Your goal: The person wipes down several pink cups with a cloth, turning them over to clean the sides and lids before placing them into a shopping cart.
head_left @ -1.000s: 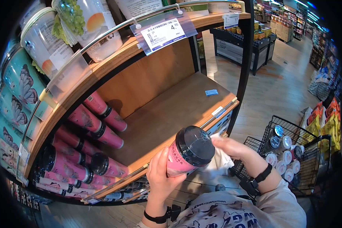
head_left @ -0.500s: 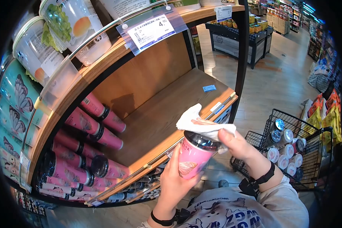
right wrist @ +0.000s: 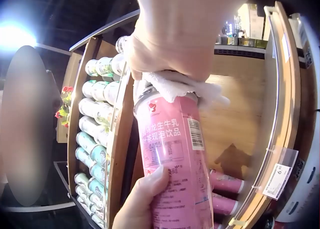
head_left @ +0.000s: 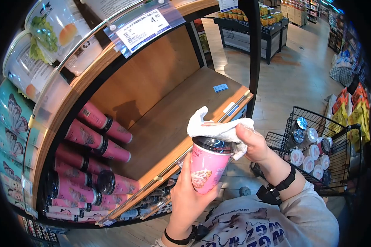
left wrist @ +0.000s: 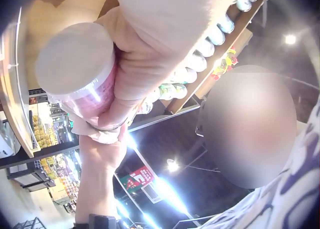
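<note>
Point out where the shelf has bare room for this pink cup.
The wooden shelf is bare from the stacked pink cups on its left to the blue tag by its right end. The left end is crowded; so is the wire basket.

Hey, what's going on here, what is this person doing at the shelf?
A person stands at a wooden shop shelf. Their left hand grips a pink cup upright by its body, and their right hand holds a white cloth down on the cup's dark lid. Other pink cups lie on their sides at the left of the shelf, and a wire basket at the right holds further cups.
</note>
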Available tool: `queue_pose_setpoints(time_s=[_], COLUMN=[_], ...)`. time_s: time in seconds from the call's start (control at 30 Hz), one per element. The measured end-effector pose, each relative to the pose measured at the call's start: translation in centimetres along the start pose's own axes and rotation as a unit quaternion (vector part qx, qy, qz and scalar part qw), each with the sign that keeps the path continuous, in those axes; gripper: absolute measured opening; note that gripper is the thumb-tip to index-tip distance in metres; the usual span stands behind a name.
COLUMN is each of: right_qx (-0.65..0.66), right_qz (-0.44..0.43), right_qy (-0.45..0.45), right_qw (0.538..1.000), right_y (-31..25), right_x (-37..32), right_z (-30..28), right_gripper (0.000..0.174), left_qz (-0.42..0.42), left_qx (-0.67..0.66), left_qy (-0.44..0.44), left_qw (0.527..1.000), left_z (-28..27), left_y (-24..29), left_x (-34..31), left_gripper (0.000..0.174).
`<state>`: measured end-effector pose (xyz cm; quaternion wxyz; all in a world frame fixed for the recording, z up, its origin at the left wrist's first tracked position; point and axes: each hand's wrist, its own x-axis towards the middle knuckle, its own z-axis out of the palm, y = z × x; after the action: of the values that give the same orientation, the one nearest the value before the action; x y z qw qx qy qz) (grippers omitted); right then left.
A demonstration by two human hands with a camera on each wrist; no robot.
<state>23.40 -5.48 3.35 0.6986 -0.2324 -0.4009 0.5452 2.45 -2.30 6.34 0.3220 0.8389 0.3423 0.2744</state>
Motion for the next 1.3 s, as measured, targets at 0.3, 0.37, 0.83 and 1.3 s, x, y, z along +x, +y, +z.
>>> queue_pose_setpoints(time_s=[0.3,0.37,0.83,1.3], right_qx=[-0.014,-0.004,0.072,0.103], right_qz=[-0.010,-0.013,-0.027,-0.166], right_qy=[-0.018,-0.018,0.005,0.234], right_qw=[1.000,1.000,0.997,0.952], right_y=[-0.8,-0.6,0.1,-1.2], right_x=[-0.2,-0.3,-0.4,-0.1], right_z=[0.7,0.2,-1.8,-2.7], right_gripper=[0.053,0.054,0.069,0.056], left_qz=[-0.004,-0.025,-0.045,-0.119], left_qx=[-0.085,-0.113,-0.257,-0.478], left_qy=[-0.022,-0.038,-0.105,-0.065], left_qw=[0.996,0.993,0.960,0.868], left_z=[0.2,0.1,-0.1,0.5], left_y=[-0.7,-0.9,-1.6,-4.2], left_x=[0.3,0.4,0.8,1.3], left_gripper=[0.088,0.088,0.085,0.065])
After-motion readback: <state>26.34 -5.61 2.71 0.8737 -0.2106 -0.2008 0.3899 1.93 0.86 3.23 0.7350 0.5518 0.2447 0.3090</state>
